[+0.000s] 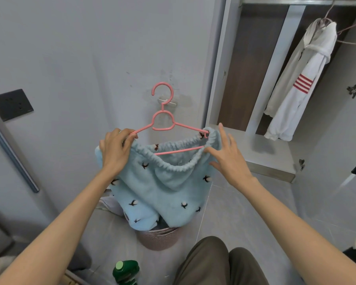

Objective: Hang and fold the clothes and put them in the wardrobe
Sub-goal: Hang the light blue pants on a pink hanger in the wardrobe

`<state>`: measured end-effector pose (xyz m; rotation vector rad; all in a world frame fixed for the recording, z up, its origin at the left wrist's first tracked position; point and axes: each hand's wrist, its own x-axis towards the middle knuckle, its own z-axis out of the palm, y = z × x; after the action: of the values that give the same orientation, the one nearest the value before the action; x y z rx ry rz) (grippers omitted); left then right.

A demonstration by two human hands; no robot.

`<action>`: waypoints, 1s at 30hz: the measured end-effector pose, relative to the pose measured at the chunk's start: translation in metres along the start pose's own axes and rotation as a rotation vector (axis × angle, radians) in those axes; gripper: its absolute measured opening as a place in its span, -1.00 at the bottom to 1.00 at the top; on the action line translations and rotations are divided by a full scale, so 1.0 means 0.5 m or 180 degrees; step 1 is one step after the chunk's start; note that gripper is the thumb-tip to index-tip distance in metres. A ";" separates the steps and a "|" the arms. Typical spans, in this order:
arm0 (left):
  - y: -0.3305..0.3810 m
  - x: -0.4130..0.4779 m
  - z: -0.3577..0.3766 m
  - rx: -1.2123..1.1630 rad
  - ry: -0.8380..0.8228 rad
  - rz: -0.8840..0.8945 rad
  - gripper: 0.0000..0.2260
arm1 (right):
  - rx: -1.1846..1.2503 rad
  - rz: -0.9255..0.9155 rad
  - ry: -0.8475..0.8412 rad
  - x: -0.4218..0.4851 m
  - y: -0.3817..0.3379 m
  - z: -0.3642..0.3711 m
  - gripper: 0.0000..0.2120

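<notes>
Left hand (116,149) pinches the 9 o'clock end of the pink hanger (191,127). Right hand (226,153) is spread, fingertips just touching the blue fleece bottoms (164,188) at 3 o'clock. The elastic wants seating evenly on both ends before the carry to the wardrobe (220,68) at 2 o'clock.

The pink hanger (185,126) is smooth glossy plastic, the light-blue shorts (162,188) are fluffy matt fleece, the pink basket (158,239) is ribbed plastic, the white jacket (296,95) is soft cloth, the wardrobe (253,68) has dark wood-grain panels under a dull metal rail (286,1), and the floor tiles (245,212) are matt grey.
</notes>
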<state>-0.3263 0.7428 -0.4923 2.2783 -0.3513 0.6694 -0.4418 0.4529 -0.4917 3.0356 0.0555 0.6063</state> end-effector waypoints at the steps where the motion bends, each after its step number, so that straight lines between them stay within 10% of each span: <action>1: 0.000 0.000 0.000 -0.0016 0.0001 -0.0009 -0.79 | -0.0070 0.0014 -0.0054 0.005 -0.001 -0.003 -0.60; 13: -0.006 -0.004 -0.002 0.0035 -0.0116 0.0000 -0.79 | 0.0763 0.0454 -0.0017 0.019 -0.007 -0.020 -0.64; 17: -0.017 -0.006 -0.006 0.0029 -0.0253 0.0150 -0.79 | 0.1037 0.0381 0.0410 0.028 0.015 -0.042 -0.95; 30: 0.008 -0.021 -0.019 -0.0458 -0.0279 0.0256 -0.82 | 0.1690 0.0308 0.0200 0.031 -0.004 0.002 -0.85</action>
<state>-0.3401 0.7472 -0.4903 2.1696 -0.5190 0.5666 -0.4270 0.4556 -0.4866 3.5450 0.0842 0.8078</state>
